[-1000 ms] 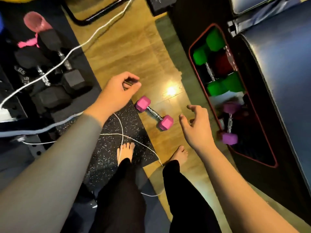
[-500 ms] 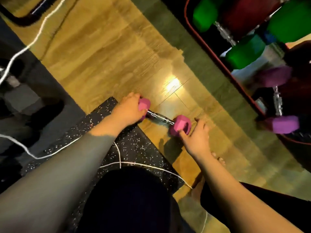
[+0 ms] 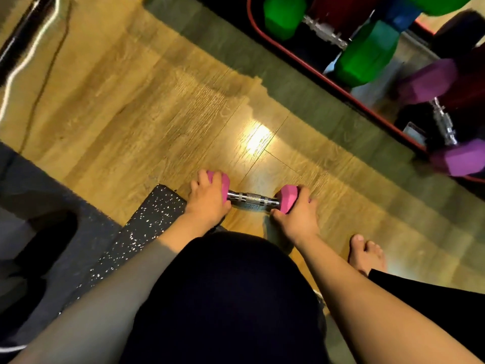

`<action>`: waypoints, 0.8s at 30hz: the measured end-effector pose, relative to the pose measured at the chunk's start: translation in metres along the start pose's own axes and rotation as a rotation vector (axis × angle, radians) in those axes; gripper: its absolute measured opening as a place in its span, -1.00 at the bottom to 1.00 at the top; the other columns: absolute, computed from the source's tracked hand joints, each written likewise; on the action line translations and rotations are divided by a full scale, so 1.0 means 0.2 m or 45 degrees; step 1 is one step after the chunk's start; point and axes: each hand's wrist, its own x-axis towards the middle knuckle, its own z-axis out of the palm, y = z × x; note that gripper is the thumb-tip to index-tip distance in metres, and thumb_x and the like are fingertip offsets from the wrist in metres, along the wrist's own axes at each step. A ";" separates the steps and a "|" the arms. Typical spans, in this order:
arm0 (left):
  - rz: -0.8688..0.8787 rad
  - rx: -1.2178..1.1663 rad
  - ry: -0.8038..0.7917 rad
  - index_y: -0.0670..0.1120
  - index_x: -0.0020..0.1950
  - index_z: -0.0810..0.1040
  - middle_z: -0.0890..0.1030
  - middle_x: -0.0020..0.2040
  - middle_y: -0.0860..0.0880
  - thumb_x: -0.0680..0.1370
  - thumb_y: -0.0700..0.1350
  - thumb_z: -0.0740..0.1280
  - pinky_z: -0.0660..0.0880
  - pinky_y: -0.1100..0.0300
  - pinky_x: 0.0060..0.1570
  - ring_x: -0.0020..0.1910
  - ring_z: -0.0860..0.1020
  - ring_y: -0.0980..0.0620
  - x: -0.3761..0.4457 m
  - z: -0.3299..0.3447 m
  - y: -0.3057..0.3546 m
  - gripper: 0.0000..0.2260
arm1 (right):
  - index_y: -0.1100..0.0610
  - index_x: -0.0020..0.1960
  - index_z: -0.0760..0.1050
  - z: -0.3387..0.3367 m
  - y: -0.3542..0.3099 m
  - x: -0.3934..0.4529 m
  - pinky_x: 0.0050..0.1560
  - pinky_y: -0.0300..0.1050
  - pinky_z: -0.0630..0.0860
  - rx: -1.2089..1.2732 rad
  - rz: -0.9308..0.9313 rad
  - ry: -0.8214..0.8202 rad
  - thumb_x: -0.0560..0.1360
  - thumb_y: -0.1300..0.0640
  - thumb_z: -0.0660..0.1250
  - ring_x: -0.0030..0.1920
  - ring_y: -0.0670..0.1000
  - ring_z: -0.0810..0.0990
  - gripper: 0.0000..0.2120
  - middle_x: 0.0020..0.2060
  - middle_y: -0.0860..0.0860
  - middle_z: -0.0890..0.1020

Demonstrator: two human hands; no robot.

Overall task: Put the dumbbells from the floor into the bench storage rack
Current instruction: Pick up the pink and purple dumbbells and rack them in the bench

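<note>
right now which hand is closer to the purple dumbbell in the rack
Right. The right hand grips the pink dumbbell's end nearer the purple dumbbell; the left hand grips the far end.

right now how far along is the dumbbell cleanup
Done: green dumbbells and a purple dumbbell already sit in the red-rimmed bench storage rack. In hand: the pink dumbbell, low at the floor, with the left hand gripping one head and the right hand the other. Left: carry it across to the rack. No other loose dumbbell shows on the floor here.
</note>
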 end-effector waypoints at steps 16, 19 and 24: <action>0.052 -0.121 0.050 -0.06 0.49 0.19 0.13 0.41 -0.16 0.47 -0.01 0.44 0.28 -0.16 0.35 0.36 0.21 -0.24 0.00 0.03 -0.04 -0.32 | -0.10 0.44 0.09 -0.01 0.01 0.00 0.20 0.13 0.49 0.003 -0.031 0.011 0.35 0.01 0.54 0.17 0.27 0.52 -0.16 0.31 0.15 0.29; 0.047 -0.183 0.059 -0.02 0.49 0.19 0.12 0.42 -0.10 0.46 -0.01 0.45 0.28 -0.14 0.36 0.37 0.19 -0.19 0.00 0.03 -0.03 -0.31 | -0.10 0.47 0.07 -0.02 0.02 0.01 0.13 0.07 0.51 0.031 -0.042 0.025 0.34 0.02 0.55 0.15 0.23 0.54 -0.12 0.30 0.14 0.32; 0.051 -0.305 0.165 -0.03 0.51 0.16 0.21 0.38 -0.06 0.39 -0.03 0.53 0.30 -0.09 0.35 0.36 0.25 -0.09 -0.02 0.05 -0.07 -0.20 | -0.04 0.52 -0.02 -0.01 0.05 0.02 0.19 0.11 0.47 0.081 -0.068 0.044 0.33 0.03 0.57 0.28 0.17 0.45 -0.01 0.37 0.13 0.30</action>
